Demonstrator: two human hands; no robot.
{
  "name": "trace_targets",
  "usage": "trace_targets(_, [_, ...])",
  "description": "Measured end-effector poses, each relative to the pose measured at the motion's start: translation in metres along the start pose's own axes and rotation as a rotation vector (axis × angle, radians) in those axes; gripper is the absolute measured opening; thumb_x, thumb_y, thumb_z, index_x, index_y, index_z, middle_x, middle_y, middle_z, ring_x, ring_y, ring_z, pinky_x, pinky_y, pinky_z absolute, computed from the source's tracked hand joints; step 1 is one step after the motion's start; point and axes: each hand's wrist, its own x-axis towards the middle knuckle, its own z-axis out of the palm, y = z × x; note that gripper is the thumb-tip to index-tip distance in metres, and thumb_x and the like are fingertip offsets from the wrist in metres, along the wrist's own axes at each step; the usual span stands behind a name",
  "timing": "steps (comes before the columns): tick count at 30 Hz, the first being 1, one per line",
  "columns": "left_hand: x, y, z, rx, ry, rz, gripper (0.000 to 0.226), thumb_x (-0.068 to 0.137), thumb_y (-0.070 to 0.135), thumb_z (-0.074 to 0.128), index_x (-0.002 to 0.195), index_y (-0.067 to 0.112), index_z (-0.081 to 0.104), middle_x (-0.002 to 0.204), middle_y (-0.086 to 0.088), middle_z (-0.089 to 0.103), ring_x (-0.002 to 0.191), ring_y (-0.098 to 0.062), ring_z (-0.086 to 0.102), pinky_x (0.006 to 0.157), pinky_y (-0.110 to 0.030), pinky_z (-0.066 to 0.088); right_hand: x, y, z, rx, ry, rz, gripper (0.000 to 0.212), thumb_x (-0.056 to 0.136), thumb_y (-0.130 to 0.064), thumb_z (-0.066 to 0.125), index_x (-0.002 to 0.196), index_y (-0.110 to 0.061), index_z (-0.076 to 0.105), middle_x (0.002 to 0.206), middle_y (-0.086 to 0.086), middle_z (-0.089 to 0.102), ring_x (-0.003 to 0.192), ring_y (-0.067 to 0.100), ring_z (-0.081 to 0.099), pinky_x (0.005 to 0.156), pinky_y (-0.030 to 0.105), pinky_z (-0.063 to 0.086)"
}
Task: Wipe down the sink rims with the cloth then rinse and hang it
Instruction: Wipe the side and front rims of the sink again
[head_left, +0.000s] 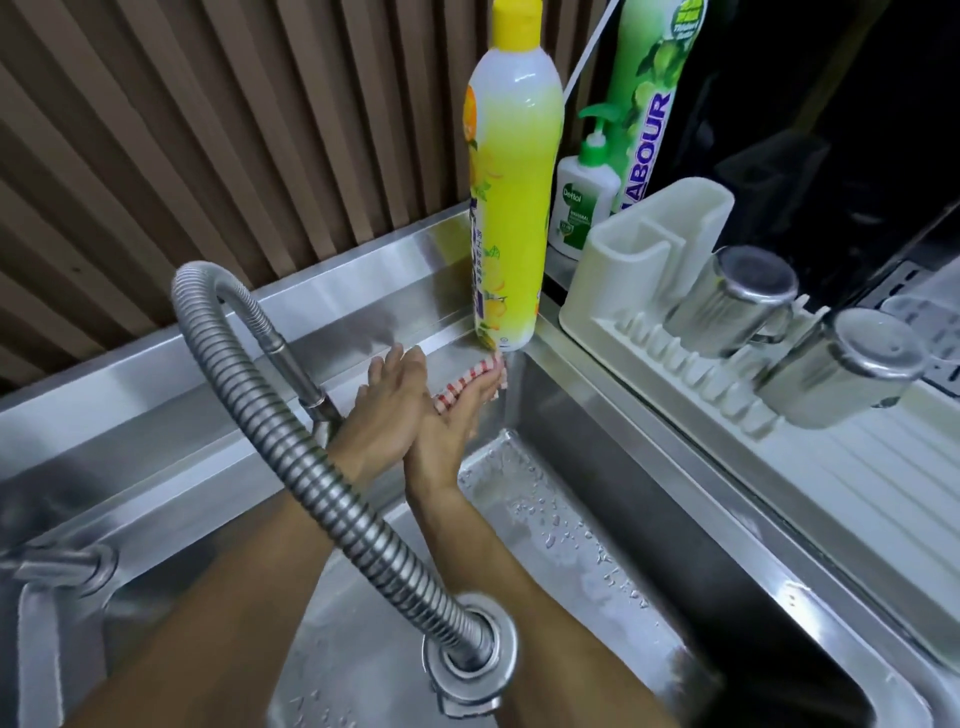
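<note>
Red-and-white checked cloth (466, 384) (bunched) pinched under right hand (451, 415) fingers (493, 382).

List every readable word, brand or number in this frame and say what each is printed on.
"Dettol" and "ORIGINAL": on the white pump bottle; its smaller print is too small to read.
"ABOUR": on the green refill pouch, the first letters hidden; the badge text at its top is blurred.
Chinese characters: on the yellow dish soap bottle, too blurred to read.
No text shows on the cloth, the sink rim or the steel cups.

Red-and-white checked cloth (464, 383) — bunched, on the steel sink's (332, 291) far rim corner
</note>
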Motion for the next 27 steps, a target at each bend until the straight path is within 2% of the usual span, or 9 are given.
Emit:
trace_targets(3, [0.000, -0.001, 0.009, 0.111, 0.003, -0.008, 0.059, 0.107, 0.051, 0.004, 0.162, 0.031, 0.012, 0.170, 0.008, -0.009, 0.154, -0.010, -0.018, 0.123, -0.034, -0.015, -0.006, -0.026, -0.015, 0.462, 0.106, 0.218, 0.055, 0.104, -0.002, 0.048, 0.155, -0.023, 0.043, 0.141, 0.014, 0.062, 0.121, 0.032, 0.067, 0.104, 0.044, 0.054])
trace_targets(5, [-0.003, -0.002, 0.009, 0.164, -0.007, 0.007, 0.062, 0.106, 0.054, 0.000, 0.162, 0.032, 0.008, 0.170, 0.006, -0.013, 0.154, -0.013, -0.020, 0.123, -0.035, -0.014, -0.010, -0.047, -0.042, 0.498, 0.242, 0.265, 0.043, 0.093, 0.011, 0.039, 0.127, 0.002, 0.063, 0.102, 0.011, 0.074, 0.088, 0.030, 0.072, 0.074, 0.038, 0.061])
trace_targets(7, [-0.006, -0.004, 0.009, 0.281, -0.035, 0.029, 0.063, 0.104, 0.056, 0.001, 0.163, 0.032, 0.001, 0.168, 0.005, -0.020, 0.152, -0.015, -0.026, 0.124, -0.037, -0.015, -0.019, -0.071, -0.072, 0.310, 0.287, 0.141, 0.035, 0.091, 0.007, 0.037, 0.107, -0.003, 0.067, 0.075, -0.001, 0.067, 0.065, 0.024, 0.062, 0.050, 0.029, 0.052])
trace_targets(10, [-0.009, -0.009, 0.013, 0.446, -0.056, 0.052, 0.064, 0.104, 0.058, 0.005, 0.161, 0.033, -0.010, 0.164, 0.005, -0.030, 0.148, -0.017, -0.034, 0.123, -0.038, -0.017, -0.029, -0.091, -0.109, -0.300, 0.250, -0.330, 0.048, 0.099, -0.022, 0.036, 0.140, -0.036, 0.056, 0.123, -0.006, 0.067, 0.105, 0.023, 0.054, 0.088, 0.041, 0.055])
trace_targets(12, [-0.007, -0.011, 0.015, 0.495, -0.052, 0.069, 0.064, 0.104, 0.058, 0.006, 0.160, 0.033, -0.013, 0.162, 0.006, -0.034, 0.146, -0.017, -0.037, 0.122, -0.037, -0.018, -0.016, -0.091, -0.126, -0.809, 0.272, -0.636, 0.067, 0.094, -0.018, 0.038, 0.160, -0.029, 0.030, 0.162, 0.002, 0.040, 0.140, 0.023, 0.035, 0.123, 0.049, 0.021])
trace_targets(14, [-0.005, -0.016, 0.015, 0.497, -0.052, 0.074, 0.065, 0.104, 0.059, 0.006, 0.160, 0.034, -0.014, 0.161, 0.007, -0.035, 0.144, -0.016, -0.039, 0.121, -0.038, -0.018, 0.005, -0.088, -0.136, -1.249, 0.208, -0.739, 0.071, 0.098, -0.020, 0.040, 0.165, -0.018, 0.016, 0.172, 0.004, 0.016, 0.158, 0.025, 0.009, 0.127, 0.040, -0.010])
trace_targets(17, [0.000, -0.021, 0.016, 0.512, -0.064, 0.096, 0.064, 0.104, 0.058, 0.007, 0.160, 0.035, -0.015, 0.160, 0.009, -0.036, 0.144, -0.015, -0.040, 0.122, -0.038, -0.017, 0.029, -0.073, -0.145, -1.875, -0.004, -0.622, 0.069, 0.109, -0.041, 0.020, 0.163, -0.008, -0.009, 0.172, 0.015, -0.009, 0.158, 0.032, -0.015, 0.128, 0.045, -0.011])
trace_targets(23, [-0.004, -0.028, 0.015, 0.628, 0.034, 0.242, 0.061, 0.108, 0.040, 0.017, 0.162, 0.028, -0.009, 0.168, 0.003, -0.020, 0.153, -0.019, -0.022, 0.125, -0.041, -0.006, 0.035, -0.090, -0.174, -1.965, -0.279, -0.713, 0.065, 0.104, -0.033, 0.002, 0.163, -0.009, -0.010, 0.171, 0.013, -0.012, 0.158, 0.031, -0.015, 0.126, 0.040, -0.012])
trace_targets(27, [-0.008, -0.024, 0.015, 0.741, 0.101, 0.313, 0.058, 0.109, 0.032, 0.019, 0.163, 0.024, 0.000, 0.171, -0.001, -0.005, 0.157, -0.025, -0.006, 0.127, -0.044, 0.002, 0.006, -0.093, -0.211, -1.951, -0.279, -0.676, 0.065, 0.106, -0.026, 0.023, 0.165, -0.012, -0.003, 0.173, 0.012, -0.001, 0.159, 0.032, -0.006, 0.123, 0.040, -0.013])
